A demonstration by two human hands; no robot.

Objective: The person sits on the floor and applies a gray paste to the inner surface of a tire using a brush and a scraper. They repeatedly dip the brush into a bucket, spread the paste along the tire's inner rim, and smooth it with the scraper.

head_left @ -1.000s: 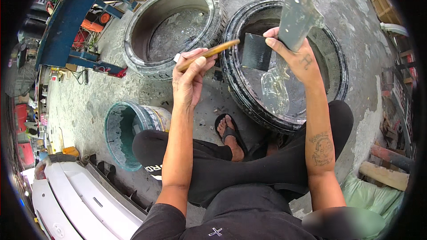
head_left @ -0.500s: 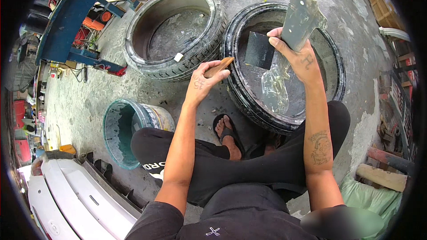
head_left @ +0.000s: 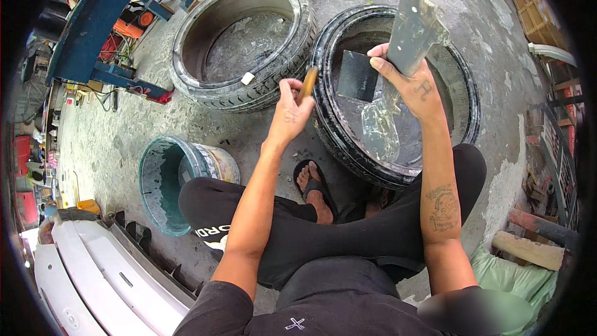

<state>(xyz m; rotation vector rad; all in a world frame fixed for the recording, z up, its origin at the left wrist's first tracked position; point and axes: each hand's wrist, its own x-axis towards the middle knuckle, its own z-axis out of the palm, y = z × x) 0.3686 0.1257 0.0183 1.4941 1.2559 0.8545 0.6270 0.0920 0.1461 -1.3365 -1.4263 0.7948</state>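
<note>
Our left grip (head_left: 291, 112) is curled snugly, thumb against fingers, round a brown wood-like piece (head_left: 306, 84) just beside a black-rimmed tyre (head_left: 348, 154); our right grip (head_left: 413, 90) clasps the lower end of a flat grey plate (head_left: 411, 32) over that tyre; a dark square sheet (head_left: 357, 76) shows at its thumb tip, seemingly pinched by a corner, though we cannot be sure; we judge the piece light and stiff, best taken by its sides; the plate seems rigid, best held low, clear of its ragged edge.
</note>
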